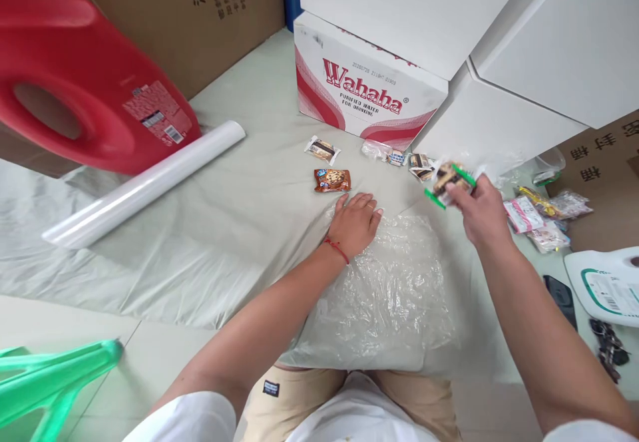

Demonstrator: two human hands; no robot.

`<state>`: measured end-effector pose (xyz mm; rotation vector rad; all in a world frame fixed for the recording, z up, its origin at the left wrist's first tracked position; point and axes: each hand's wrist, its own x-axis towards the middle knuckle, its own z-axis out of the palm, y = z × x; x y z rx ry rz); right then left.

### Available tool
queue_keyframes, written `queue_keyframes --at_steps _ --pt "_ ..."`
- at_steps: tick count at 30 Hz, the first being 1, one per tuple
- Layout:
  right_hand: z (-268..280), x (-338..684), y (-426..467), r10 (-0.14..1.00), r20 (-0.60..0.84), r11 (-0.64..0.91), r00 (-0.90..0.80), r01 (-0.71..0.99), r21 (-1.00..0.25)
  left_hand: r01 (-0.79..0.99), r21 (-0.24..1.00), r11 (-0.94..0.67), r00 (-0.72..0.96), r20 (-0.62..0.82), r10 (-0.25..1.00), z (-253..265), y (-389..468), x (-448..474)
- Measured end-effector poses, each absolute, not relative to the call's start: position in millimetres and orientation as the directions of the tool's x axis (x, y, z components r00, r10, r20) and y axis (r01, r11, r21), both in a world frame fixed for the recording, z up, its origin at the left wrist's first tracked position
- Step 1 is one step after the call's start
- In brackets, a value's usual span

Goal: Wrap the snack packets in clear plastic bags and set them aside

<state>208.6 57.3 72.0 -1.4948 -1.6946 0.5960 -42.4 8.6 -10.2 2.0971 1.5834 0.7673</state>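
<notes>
My left hand point(357, 219) lies flat, fingers spread, on the top edge of a crinkled clear plastic bag point(389, 289) spread in front of me. My right hand point(482, 209) is raised and pinches a small wrapped snack with green ends point(449, 181). Just beyond my left hand lies a brown cookie packet point(332, 180). Farther back sits another small snack packet point(322, 150). More small wrapped snacks point(417, 164) lie near the box.
A Wahaha water carton point(367, 92) and white boxes point(499, 42) stand at the back. A red jug point(74, 76) and a white roll point(144, 182) are at left. Loose packets point(542, 219), a dark phone point(560, 295), keys point(609, 349) and a white container point(609, 285) lie at right; a green stool point(50, 375) sits lower left.
</notes>
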Motion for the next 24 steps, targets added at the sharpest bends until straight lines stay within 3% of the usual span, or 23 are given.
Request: queue_keyframes --at_steps 2,4,6,9,12,16,19,24 --pt "69 207 7 1.000 -0.006 -0.003 -0.007 0.405 -0.914 0.677 0.697 -0.237 0.153 0.182 0.971 -11 12 -45" --pt "62 197 -35 0.974 -0.208 -0.167 -0.095 0.326 -0.931 0.589 0.785 -0.192 0.094 0.170 0.981 -12 15 -49" --pt "54 181 -63 0.927 -0.316 -0.247 -0.203 0.303 -0.920 0.508 0.845 -0.168 0.055 0.162 0.985 -14 18 -54" --pt "42 156 -79 0.870 -0.366 -0.249 -0.331 0.345 -0.905 0.453 0.874 -0.174 0.038 0.177 0.984 -17 20 -58" --pt "35 145 -80 0.898 -0.303 -0.087 -0.319 0.546 -0.833 0.465 0.864 -0.193 0.039 0.197 0.980 -19 20 -58" --pt "36 156 -89 0.975 -0.050 0.154 -0.218 0.815 -0.558 0.502 0.834 -0.231 0.028 0.251 0.968 -21 19 -57" --pt "41 165 -99 0.927 -0.027 0.320 -0.374 0.826 -0.465 0.539 0.803 -0.256 0.047 0.275 0.960 -20 19 -56" --pt "44 163 -99 0.703 -0.083 0.645 -0.706 0.682 -0.345 0.566 0.774 -0.282 0.080 0.289 0.954 -20 20 -56"
